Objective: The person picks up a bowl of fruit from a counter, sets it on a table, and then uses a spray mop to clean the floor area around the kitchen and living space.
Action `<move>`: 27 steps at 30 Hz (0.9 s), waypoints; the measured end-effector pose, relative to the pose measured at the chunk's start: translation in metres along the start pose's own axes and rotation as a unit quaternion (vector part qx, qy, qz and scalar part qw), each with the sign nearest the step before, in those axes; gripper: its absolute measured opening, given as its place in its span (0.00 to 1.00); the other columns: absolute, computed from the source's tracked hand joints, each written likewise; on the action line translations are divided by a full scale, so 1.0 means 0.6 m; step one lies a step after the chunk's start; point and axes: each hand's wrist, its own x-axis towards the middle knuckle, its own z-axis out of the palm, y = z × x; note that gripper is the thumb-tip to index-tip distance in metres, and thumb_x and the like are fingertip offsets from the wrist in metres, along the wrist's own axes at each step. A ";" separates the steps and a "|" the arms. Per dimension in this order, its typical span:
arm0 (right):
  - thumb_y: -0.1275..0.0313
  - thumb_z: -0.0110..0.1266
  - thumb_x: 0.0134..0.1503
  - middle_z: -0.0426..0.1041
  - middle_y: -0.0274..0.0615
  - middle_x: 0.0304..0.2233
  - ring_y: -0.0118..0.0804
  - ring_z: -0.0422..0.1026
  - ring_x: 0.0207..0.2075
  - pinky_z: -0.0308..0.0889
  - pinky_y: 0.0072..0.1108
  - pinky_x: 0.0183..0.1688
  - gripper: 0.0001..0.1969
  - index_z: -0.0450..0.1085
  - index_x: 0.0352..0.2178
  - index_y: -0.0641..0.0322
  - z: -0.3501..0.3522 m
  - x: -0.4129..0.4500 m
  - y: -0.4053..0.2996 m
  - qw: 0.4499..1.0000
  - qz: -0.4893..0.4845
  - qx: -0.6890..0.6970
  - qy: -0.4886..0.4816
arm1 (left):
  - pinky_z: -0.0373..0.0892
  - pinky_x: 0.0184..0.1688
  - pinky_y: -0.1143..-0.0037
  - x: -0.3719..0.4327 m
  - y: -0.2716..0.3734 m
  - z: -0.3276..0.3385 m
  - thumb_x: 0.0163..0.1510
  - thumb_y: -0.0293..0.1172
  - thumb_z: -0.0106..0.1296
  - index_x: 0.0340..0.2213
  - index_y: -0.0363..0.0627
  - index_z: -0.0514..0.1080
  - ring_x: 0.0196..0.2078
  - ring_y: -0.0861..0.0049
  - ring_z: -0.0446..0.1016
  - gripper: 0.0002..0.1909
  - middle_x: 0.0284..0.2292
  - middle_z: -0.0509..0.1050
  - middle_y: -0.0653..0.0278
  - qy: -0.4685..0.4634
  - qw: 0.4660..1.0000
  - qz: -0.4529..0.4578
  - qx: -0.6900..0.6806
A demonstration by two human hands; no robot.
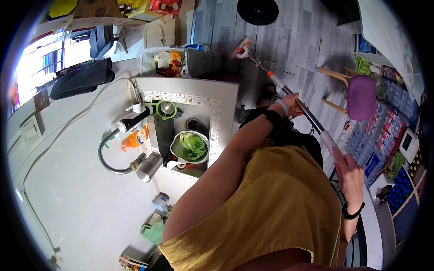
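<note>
A long-handled mop [307,111] with a metal pole, pale grips and orange collars slants across the view. My left hand [292,104] is closed around the middle of its pole. Further up, my right hand [349,176] grips the pale handle end. The mop's orange and white head [242,49] rests on the grey wood-look floor [298,37], near a lined waste bin [203,62] full of food scraps. One of my feet, in a dark sandal [268,91], shows below my left hand.
Left of me is a sink [183,117] holding a bowl of leafy greens [193,145], with a bent faucet [108,145] and an orange bottle [135,137] beside it. A purple-seated stool [361,97] and stacked packs of bottles [366,142] stand right. A round black object [257,12] lies ahead.
</note>
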 end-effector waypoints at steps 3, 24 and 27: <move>0.83 0.47 0.37 0.59 0.43 0.20 0.42 0.62 0.17 0.58 0.25 0.19 0.22 0.61 0.38 0.58 -0.008 -0.010 0.007 0.999 0.001 0.040 0.015 | 0.60 0.38 0.63 -0.012 -0.008 0.017 0.49 0.40 0.35 0.29 0.37 0.57 0.35 0.58 0.66 0.15 0.29 0.65 0.54 -0.011 0.993 -0.023 -0.113; 0.78 0.52 0.34 0.60 0.40 0.13 0.40 0.62 0.13 0.57 0.24 0.16 0.22 0.64 0.36 0.57 0.013 -0.016 -0.006 0.993 0.005 0.111 0.050 | 0.65 0.30 0.68 -0.014 0.006 -0.006 0.50 0.39 0.31 0.29 0.35 0.57 0.30 0.62 0.69 0.16 0.26 0.66 0.53 0.031 0.998 0.014 0.060; 0.80 0.51 0.33 0.62 0.43 0.14 0.42 0.63 0.14 0.58 0.24 0.17 0.20 0.65 0.34 0.60 -0.007 -0.032 -0.002 0.976 0.050 0.177 0.115 | 0.64 0.31 0.71 -0.012 0.005 0.019 0.49 0.39 0.33 0.25 0.38 0.59 0.29 0.66 0.69 0.14 0.22 0.66 0.58 0.002 0.994 0.009 0.109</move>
